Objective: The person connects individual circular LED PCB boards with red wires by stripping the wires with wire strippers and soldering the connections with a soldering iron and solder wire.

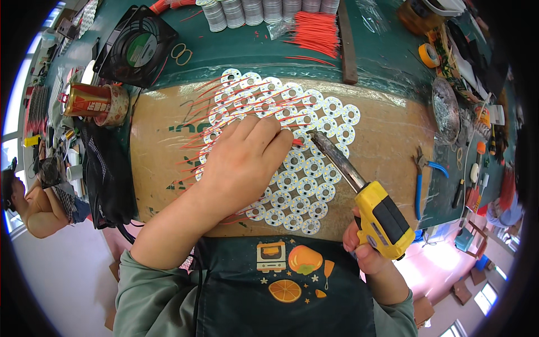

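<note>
A panel of joined round white LED boards [309, 185], each with a hole in its middle, lies on a brown board in front of me. Thin red wires [197, 115] stick out across its left part. My left hand [247, 151] rests over the panel with its fingers curled, and red wire ends [297, 142] poke out by its fingertips. Most of what those fingers grip is hidden. In my right hand [365, 247] is a yellow and black soldering gun [385, 220]. Its dark metal tip points at the boards just right of the left fingertips.
A black fan [137, 48] and a red-gold can [87, 100] stand at left. Farther back are stacked round discs [252, 11], a red wire bundle [316, 32] and a dark bar [347, 45]. Blue-handled cutters [419, 182] and a metal bowl [446, 109] lie right. Another person [42, 205] sits far left.
</note>
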A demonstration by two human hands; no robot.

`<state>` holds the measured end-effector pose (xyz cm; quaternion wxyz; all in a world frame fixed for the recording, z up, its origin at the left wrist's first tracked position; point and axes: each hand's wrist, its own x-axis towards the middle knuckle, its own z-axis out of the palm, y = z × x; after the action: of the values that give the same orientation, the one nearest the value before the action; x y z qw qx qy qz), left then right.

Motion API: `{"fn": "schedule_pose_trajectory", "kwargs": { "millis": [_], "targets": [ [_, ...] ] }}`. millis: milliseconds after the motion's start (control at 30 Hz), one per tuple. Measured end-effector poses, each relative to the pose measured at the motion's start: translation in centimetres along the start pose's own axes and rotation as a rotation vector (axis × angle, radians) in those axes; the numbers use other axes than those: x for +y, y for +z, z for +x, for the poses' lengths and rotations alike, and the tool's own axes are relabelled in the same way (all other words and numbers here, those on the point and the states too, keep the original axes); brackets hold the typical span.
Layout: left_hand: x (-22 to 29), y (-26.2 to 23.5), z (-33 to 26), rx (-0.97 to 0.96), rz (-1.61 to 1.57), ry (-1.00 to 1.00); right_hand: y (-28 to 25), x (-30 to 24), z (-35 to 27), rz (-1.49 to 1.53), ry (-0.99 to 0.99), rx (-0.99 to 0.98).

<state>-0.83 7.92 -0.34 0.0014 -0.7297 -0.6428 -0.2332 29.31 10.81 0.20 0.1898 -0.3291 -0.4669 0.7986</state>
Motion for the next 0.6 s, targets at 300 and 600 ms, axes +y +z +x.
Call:
{"fn": "schedule_pose_trajectory", "kwargs": {
  "millis": [300, 600],
  "targets": [
    [0.04, -0.06, -0.28, 0.061, 0.01, 0.059, -0.55, 0.76, -0.7, 0.003, 0.047, 0.037],
    [-0.13, 0.13, -0.27, 0.055, -0.013, 0.06, -0.29, 0.26, 0.03, -0.022, -0.013, -0.017]
  ]
}}
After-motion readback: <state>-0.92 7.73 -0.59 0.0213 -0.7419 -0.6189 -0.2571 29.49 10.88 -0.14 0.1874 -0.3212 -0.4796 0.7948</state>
